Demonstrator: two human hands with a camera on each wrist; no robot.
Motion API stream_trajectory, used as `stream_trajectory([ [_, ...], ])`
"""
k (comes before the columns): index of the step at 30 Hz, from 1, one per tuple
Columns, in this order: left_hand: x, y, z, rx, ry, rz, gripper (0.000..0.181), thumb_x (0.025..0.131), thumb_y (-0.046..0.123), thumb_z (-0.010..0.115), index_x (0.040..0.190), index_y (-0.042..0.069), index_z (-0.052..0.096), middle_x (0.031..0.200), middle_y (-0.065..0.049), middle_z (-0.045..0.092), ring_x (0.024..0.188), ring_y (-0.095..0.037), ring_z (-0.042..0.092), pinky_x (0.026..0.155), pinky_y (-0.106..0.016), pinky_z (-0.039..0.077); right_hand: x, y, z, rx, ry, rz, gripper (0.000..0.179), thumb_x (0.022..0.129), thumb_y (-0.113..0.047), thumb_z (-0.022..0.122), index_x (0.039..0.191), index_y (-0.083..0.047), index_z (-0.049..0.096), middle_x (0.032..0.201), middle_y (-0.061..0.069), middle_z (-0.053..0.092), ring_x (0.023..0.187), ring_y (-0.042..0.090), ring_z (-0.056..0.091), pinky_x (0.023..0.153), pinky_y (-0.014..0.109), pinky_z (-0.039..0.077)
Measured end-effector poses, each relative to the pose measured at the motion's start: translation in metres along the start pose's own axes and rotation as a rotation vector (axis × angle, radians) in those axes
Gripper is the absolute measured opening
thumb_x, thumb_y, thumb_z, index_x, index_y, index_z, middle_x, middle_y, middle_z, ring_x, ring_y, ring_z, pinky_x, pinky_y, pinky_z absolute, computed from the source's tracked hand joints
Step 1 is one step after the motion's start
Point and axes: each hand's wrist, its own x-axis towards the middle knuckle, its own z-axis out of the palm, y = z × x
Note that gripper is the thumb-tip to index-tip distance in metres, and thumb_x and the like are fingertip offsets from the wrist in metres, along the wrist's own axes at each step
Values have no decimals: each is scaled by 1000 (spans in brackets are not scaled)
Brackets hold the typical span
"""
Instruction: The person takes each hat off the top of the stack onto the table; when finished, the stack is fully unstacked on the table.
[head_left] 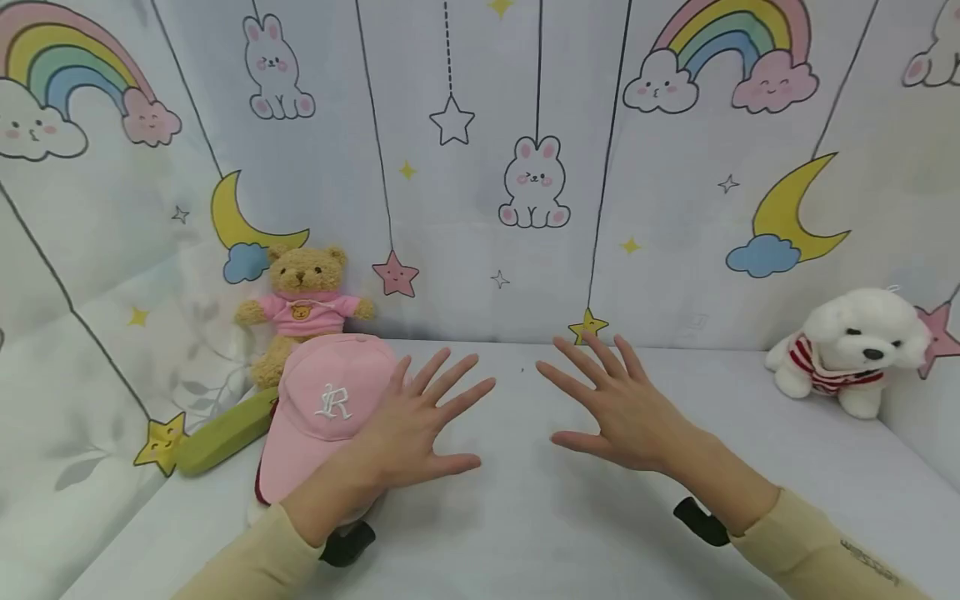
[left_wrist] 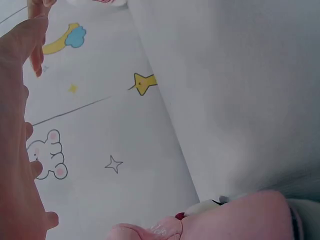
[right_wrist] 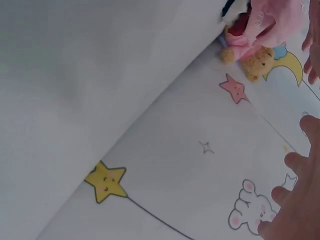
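While 2 hands (head_left: 628, 418) spread, 1 cap (head_left: 330, 392) nr L hand (head_left: 405, 433).

- Left hand (left_wrist: 17, 145), one: I see it edge-on, fingertips spaced, apart from the cap.
- Right hand (left_wrist: 37, 57), part: I catch it beyond the left thumb, to the right.
- Pink cap (left_wrist: 242, 220), one: left; pale stitching.
- Pale object (left_wrist: 204, 206), partly hidden: just beside the cap; I cannot identify it.
- White tabletop (left_wrist: 235, 100): near side, softly shadowed.
- Printed backdrop (left_wrist: 150, 135): far side, meeting the tabletop along a straight line.
- Prints I log there: rabbit (left_wrist: 56, 156), partly behind the left hand; outlined sparkle (left_wrist: 114, 164); yellow star (left_wrist: 143, 84) at the tabletop's far edge; yellow moon (left_wrist: 59, 46) with blue cloud (left_wrist: 76, 37), farther right.
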Motion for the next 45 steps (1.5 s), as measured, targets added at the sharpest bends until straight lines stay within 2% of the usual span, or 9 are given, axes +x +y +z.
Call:
stream_trajectory([
  [4,-4,-7,-4,-24,25,-10,85,91,76,46,161,34,24,169,5,6,152,-34,9,105,-75,19,11,-2,1,28,36,-4,82,93,-69,52,160,-27,30,167,6,15,150,41,11,115,64,4],
  [8,-10,-14,-10,-49,35,-34,85,92,76,44,161,32,25,169,4,7,151,-37,14,105,-74,19,23,-5,5,65,71,-11,81,94,-67,54,160,-26,31,167,6,16,150,41,12,113,68,10],
  [18,-30,-30,-18,-74,106,-78,83,94,76,37,161,27,26,166,-4,16,147,-41,19,105,-73,18,58,-25,16,163,47,12,81,94,-62,57,161,-27,28,167,5,14,151,37,9,116,63,2],
  [22,-39,-35,-22,-86,124,-105,82,94,73,43,160,27,28,166,-6,19,148,-39,18,105,-72,18,71,-33,19,193,53,15,80,95,-61,57,161,-27,27,167,5,16,151,38,12,116,63,4],
  [29,-58,-47,-27,-90,155,-177,88,86,54,69,160,26,29,165,-6,20,146,-41,20,107,-69,16,91,-44,24,262,48,9,80,95,-60,57,161,-26,27,167,5,15,150,38,13,116,61,6],
  [34,-72,-55,-29,-115,212,-217,84,91,65,59,159,23,30,162,-10,27,145,-40,23,106,-70,18,103,-50,28,329,37,25,80,96,-58,60,161,-25,27,166,6,17,150,37,15,117,61,9],
  [38,-83,-62,-30,-161,226,-252,85,93,73,49,159,24,29,161,-11,26,145,-38,22,105,-70,17,113,-56,32,364,22,36,80,96,-57,60,161,-24,27,166,6,18,149,37,16,117,59,11],
  [41,-91,-67,-31,-171,227,-280,86,91,67,58,160,24,29,161,-12,25,145,-38,23,104,-70,19,120,-62,35,400,22,38,80,96,-56,61,161,-23,28,165,6,19,148,36,18,117,57,13],
  [45,-103,-72,-32,-206,226,-336,91,85,47,75,159,20,29,161,-14,25,144,-39,24,105,-70,22,132,-71,39,460,19,53,80,96,-55,61,161,-24,28,163,6,23,146,34,22,114,58,23],
])
